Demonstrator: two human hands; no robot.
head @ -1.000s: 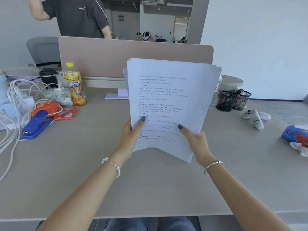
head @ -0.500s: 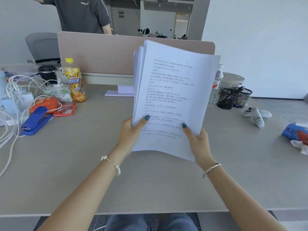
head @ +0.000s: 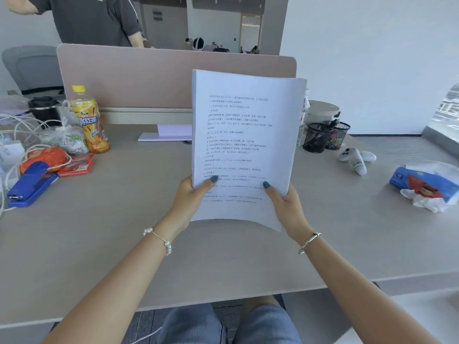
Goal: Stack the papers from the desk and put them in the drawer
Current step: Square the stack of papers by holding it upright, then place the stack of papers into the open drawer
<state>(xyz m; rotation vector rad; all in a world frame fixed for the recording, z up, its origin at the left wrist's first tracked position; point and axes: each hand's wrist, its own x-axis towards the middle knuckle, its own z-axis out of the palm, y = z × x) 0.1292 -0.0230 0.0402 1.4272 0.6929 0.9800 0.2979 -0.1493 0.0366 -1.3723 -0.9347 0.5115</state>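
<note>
A stack of white printed papers (head: 244,135) stands upright over the middle of the grey desk (head: 99,239), its lower edge bowed just above the surface. My left hand (head: 190,199) grips the stack's lower left edge, thumb on the front sheet. My right hand (head: 285,206) grips the lower right edge the same way. The sheets' edges look lined up, with only thin layers showing at the left and right sides. No drawer is in view.
At the left lie a blue stapler (head: 29,184), a red box (head: 77,165), an orange tea bottle (head: 88,120), bags and white cables (head: 15,135). At the right are mesh pen cups (head: 325,137), a white controller (head: 356,161) and a tissue pack (head: 422,184). A person (head: 92,18) stands behind the divider (head: 149,78).
The fanned, skewed sheets have been squared into a neat upright stack, held a little lower toward the desk. Both hands keep their grip on the bottom corners.
</note>
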